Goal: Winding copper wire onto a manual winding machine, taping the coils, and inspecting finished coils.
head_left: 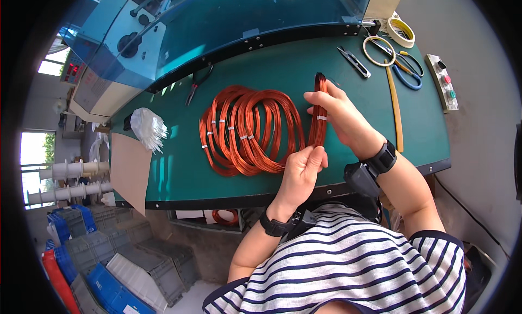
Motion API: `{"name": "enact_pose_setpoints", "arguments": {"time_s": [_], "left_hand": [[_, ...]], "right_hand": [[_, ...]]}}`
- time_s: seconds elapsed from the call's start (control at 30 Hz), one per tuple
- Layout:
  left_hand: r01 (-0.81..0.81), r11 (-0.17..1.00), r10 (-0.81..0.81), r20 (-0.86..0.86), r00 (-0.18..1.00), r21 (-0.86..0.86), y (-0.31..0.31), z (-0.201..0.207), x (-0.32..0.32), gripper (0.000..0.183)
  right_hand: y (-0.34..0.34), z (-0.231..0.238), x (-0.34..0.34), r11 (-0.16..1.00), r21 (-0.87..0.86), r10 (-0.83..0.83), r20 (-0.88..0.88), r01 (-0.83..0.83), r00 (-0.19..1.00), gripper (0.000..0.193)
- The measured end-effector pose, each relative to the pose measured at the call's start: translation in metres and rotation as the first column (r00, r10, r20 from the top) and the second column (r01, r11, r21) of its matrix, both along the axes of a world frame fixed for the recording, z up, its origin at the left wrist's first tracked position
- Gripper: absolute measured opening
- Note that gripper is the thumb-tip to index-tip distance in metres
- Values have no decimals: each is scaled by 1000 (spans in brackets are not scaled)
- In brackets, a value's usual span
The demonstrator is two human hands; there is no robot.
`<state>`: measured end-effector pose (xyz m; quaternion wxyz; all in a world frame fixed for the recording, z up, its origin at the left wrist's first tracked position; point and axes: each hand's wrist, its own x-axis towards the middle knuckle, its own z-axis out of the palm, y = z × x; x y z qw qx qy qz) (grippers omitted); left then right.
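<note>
A copper wire coil (318, 130) stands on edge between my two hands, with a small white tie round its bundle. My left hand (302, 170) grips its near end, fingers closed. At the far end my right hand (338, 110) holds it between thumb and fingers. Just to the left, several more copper wire coils (239, 130) lie overlapping in a row on the green table (185, 178), each bound with white ties.
A blue-covered machine (217, 31) borders the table's far side. Pliers (193, 88) and white strips (149, 126) lie left; snips (354, 62), scissors (406, 74), a tape roll (401, 32), a yellow strip (395, 110) and a button box (441, 82) lie right. Crates (136, 259) stand below.
</note>
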<state>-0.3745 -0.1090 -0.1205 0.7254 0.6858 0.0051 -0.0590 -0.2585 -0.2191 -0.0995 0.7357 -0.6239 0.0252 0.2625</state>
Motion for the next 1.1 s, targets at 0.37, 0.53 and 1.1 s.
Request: {"name": "enact_pose_setpoints", "arguments": {"time_s": [0.37, 0.53, 1.1], "left_hand": [[-86, 990, 87, 4, 996, -110, -2, -4, -5, 41], [-208, 904, 187, -92, 978, -373, 6, -6, -3, 48], [-540, 486, -204, 690, 694, 687, 80, 75, 80, 19]], "right_hand": [[2, 5, -1, 996, -47, 82, 9, -82, 997, 41], [2, -24, 9, 991, 126, -54, 129, 38, 990, 54], [66, -54, 39, 854, -444, 165, 727, 272, 667, 18]]}}
